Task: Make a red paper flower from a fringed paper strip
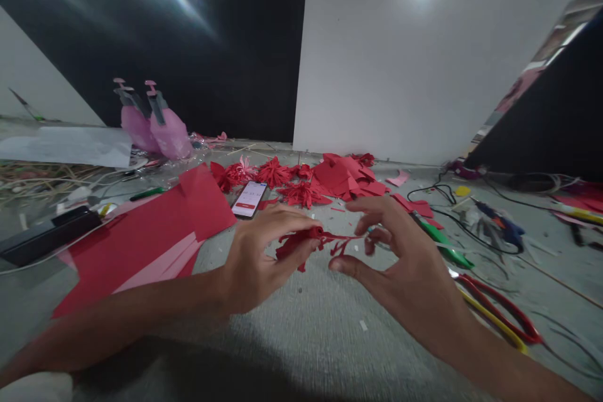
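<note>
In front of me, my left hand (264,251) pinches a small roll of red fringed paper (296,244) between thumb and fingers. A thin, ragged strip of the same paper stretches from the roll toward my right hand (400,257). That hand has its thumb and fingers apart, with the strip's end close to the curled middle fingers; whether it touches them I cannot tell. Beyond my hands, several finished-looking red paper pompoms (305,193) lie in a row, one with pink fringe. A phone (249,199) with its screen lit lies behind my left hand.
Red paper sheets (141,239) lie to the left, beside a black box-shaped object (47,235). Cut red pieces (346,176) are heaped at the back. Two pink spray bottles (169,129) stand back left. Red-and-yellow-handled pliers (502,308), a green-handled tool (450,251) and a glue gun (499,226) lie right.
</note>
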A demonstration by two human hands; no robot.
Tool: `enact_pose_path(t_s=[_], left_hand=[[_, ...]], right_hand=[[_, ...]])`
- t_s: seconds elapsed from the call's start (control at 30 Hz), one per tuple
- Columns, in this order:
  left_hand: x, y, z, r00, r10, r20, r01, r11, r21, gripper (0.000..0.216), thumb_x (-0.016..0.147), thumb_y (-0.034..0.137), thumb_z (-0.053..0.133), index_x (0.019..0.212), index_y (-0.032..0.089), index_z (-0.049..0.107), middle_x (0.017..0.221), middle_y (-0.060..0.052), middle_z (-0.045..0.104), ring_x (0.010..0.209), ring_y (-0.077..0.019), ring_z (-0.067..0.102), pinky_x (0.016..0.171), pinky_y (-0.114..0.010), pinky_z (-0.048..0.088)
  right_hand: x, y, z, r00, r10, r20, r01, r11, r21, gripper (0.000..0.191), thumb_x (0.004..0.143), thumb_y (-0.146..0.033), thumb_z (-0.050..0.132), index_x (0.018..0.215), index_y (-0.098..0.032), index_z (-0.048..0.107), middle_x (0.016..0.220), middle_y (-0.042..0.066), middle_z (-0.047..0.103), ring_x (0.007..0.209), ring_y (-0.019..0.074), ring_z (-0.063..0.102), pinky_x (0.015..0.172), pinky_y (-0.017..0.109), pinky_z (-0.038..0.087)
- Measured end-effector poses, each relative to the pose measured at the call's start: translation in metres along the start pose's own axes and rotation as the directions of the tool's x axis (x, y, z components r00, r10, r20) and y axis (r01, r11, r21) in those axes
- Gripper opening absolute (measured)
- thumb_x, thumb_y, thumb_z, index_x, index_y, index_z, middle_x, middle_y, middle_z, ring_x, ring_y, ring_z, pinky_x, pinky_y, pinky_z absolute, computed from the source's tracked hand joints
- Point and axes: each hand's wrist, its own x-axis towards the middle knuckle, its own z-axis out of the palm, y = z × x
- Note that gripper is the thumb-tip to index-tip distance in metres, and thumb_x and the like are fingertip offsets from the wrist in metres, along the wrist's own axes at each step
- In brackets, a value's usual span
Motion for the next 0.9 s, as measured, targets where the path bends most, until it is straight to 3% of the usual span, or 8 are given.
enact_pose_path(t_s=[0.1, 0.23, 0.4, 0.73, 0.9], left_hand=[[-0.002, -0.002, 0.000, 0.997, -0.065, 0.047, 0.067, 0.996, -0.052, 0.018, 0.087, 0.014, 0.069, 0.104, 0.018, 0.070, 0.100, -0.005, 0.073, 0.095, -0.0163, 0.068, 0.085, -0.029, 0.054], [-0.001, -0.003, 0.000, 0.998, -0.051, 0.041, 0.054, 0.997, -0.051, 0.018, 0.087, 0.014, 0.069, 0.104, 0.018, 0.070, 0.100, -0.006, 0.073, 0.096, -0.0175, 0.068, 0.086, -0.031, 0.054], [0.001, -0.001, 0.000, 0.999, 0.020, 0.025, -0.020, 1.000, -0.009, 0.018, 0.087, 0.014, 0.069, 0.104, 0.019, 0.070, 0.098, -0.005, 0.073, 0.096, -0.0179, 0.068, 0.088, -0.033, 0.054], [-0.001, -0.002, 0.002, 0.999, -0.019, 0.050, 0.017, 0.999, 0.027, 0.013, 0.089, 0.017, 0.067, 0.102, 0.018, 0.070, 0.098, -0.007, 0.073, 0.094, -0.0184, 0.067, 0.083, -0.032, 0.055], [0.000, -0.002, 0.001, 0.990, -0.128, 0.064, 0.127, 0.992, 0.023, 0.012, 0.089, 0.020, 0.067, 0.100, 0.019, 0.070, 0.098, -0.006, 0.073, 0.092, -0.0194, 0.069, 0.082, -0.033, 0.056]], right_hand=[[-0.002, -0.003, -0.002, 0.988, -0.153, -0.011, 0.151, 0.986, -0.076, 0.036, 0.082, -0.040, 0.073, 0.114, -0.029, 0.061, 0.114, 0.004, 0.065, 0.092, 0.0200, 0.063, 0.079, 0.034, 0.053], [-0.001, -0.005, -0.009, 0.986, -0.166, 0.012, 0.166, 0.982, -0.092, 0.015, 0.089, -0.033, 0.066, 0.104, -0.031, 0.067, 0.111, 0.001, 0.067, 0.098, 0.0188, 0.064, 0.083, 0.032, 0.052], [0.001, -0.006, -0.014, 0.984, -0.172, 0.040, 0.175, 0.981, -0.085, 0.009, 0.091, -0.026, 0.062, 0.093, -0.030, 0.071, 0.114, 0.000, 0.067, 0.105, 0.0180, 0.064, 0.091, 0.031, 0.050], [0.000, -0.009, -0.013, 0.997, -0.058, 0.055, 0.056, 0.998, 0.039, 0.007, 0.092, -0.028, 0.059, 0.087, -0.025, 0.062, 0.100, 0.001, 0.068, 0.091, 0.0170, 0.064, 0.077, 0.029, 0.051], [0.000, -0.007, -0.021, 1.000, -0.009, 0.026, 0.012, 0.992, -0.126, 0.017, 0.099, -0.033, 0.045, 0.092, -0.024, 0.058, 0.092, 0.004, 0.067, 0.081, 0.0186, 0.063, 0.069, 0.032, 0.049]])
